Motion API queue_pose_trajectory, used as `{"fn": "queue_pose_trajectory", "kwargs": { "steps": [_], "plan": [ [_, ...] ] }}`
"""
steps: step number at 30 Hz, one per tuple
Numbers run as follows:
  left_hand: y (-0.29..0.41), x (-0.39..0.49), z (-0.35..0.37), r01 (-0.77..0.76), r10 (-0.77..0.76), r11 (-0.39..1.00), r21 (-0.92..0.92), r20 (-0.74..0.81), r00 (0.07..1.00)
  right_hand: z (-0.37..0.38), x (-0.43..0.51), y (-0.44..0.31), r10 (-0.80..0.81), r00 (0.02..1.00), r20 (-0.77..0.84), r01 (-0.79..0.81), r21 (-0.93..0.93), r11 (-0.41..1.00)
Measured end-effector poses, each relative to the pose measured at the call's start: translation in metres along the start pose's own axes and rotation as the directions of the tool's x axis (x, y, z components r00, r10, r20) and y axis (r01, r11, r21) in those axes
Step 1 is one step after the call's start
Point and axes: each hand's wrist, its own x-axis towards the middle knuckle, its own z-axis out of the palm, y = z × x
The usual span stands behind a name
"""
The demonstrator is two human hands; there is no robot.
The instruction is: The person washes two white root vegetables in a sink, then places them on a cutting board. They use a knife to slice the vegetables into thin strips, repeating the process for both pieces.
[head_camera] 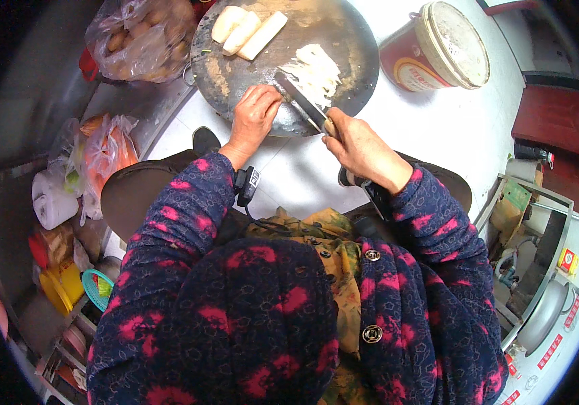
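My right hand (363, 147) grips the handle of a kitchen knife (305, 104), seen mostly along its dark spine. The blade stands over the near part of a round wooden chopping board (355, 45). Just left of the blade, my left hand (257, 112) rests at the board with its fingers curled and bunched. Whatever lies under those fingertips is hidden. Thin pale vegetable strips (317, 73) lie in a loose heap right of the knife. Several thick, pale, peeled vegetable pieces (244, 33) lie side by side at the board's far left.
A lidded red and white bucket (413, 55) stands right of the board. To the left are a plastic bag of potatoes (142, 38) and a bag of orange vegetables (109, 152). A metal-framed rack (563, 202) stands at right. A teal basket (92, 288) sits lower left.
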Motion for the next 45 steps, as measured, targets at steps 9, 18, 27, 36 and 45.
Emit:
{"fn": "queue_pose_trajectory", "kwargs": {
  "steps": [9, 18, 27, 36, 45],
  "plan": [
    [-0.001, -0.002, 0.000, 0.003, -0.004, 1.000, 0.015, 0.014, 1.000, 0.012, 0.021, -0.001, -0.050, 0.999, 0.014, 0.050, 0.006, 0.999],
    [-0.001, -0.003, -0.004, 0.007, -0.006, 1.000, -0.021, 0.044, 0.999, 0.011, 0.015, 0.009, -0.019, 1.000, -0.006, 0.019, 0.021, 1.000],
    [-0.002, -0.002, -0.001, -0.003, 0.002, 1.000, 0.017, 0.022, 1.000, 0.006, 0.000, -0.004, -0.034, 0.999, 0.017, 0.034, 0.018, 0.999],
    [-0.004, -0.004, -0.003, -0.005, 0.005, 1.000, 0.025, 0.039, 0.999, 0.024, 0.034, 0.002, -0.031, 0.999, -0.007, 0.031, 0.021, 0.999],
    [-0.001, -0.002, -0.007, 0.002, -0.001, 1.000, -0.016, 0.069, 0.998, 0.003, 0.000, 0.004, 0.048, 0.999, -0.013, -0.048, 0.006, 0.999]
  ]
}}
